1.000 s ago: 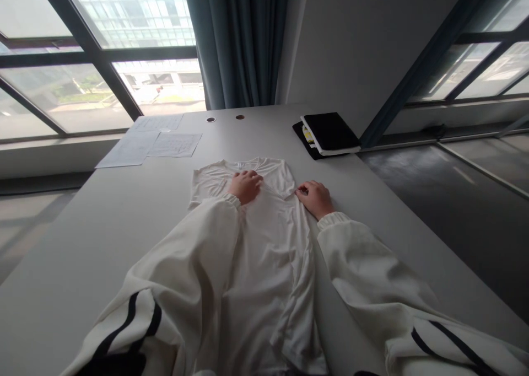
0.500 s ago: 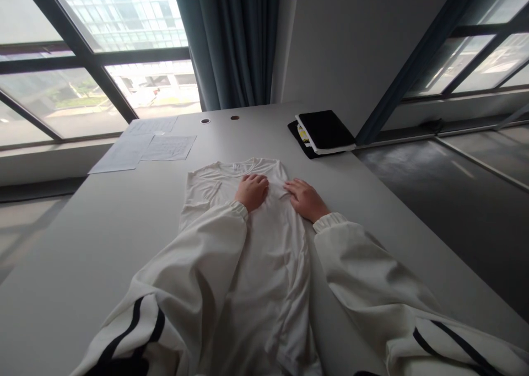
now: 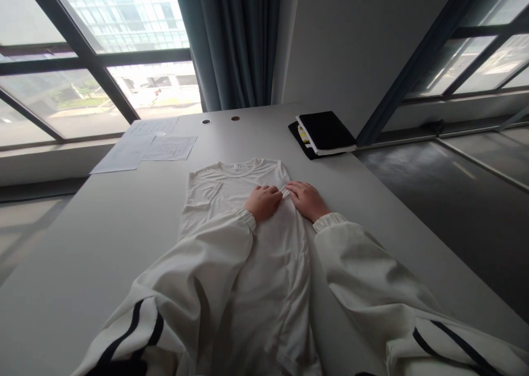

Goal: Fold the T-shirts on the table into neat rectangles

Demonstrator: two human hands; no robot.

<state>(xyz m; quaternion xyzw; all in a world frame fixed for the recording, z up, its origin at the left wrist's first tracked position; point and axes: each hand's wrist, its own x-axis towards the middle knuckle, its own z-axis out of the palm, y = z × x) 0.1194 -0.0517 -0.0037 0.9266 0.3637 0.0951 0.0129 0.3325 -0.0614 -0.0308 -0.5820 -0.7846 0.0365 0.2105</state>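
Note:
A white T-shirt (image 3: 273, 254) lies lengthwise on the table, its round neckline at the far end and its lower part running toward me. The left short sleeve is turned in over the body. My left hand (image 3: 263, 203) rests on the upper right of the chest, fingers bent and closed on the cloth. Close beside it, my right hand (image 3: 308, 200) has its fingers closed over the shirt's right edge near the sleeve. A small ridge of cloth shows between the fingertips. Both thumbs are mostly hidden.
The pale table (image 3: 124, 243) has two round cable holes at its far end. Written paper sheets (image 3: 169, 147) lie at the far left. A black notebook (image 3: 326, 130) sits on another dark item near the right edge. Beyond stand a curtain (image 3: 237, 45) and windows.
My left hand has slid right and slightly toward me across the chest, nearly meeting my right hand. The right hand has barely moved. The cloth between them has bunched a little.

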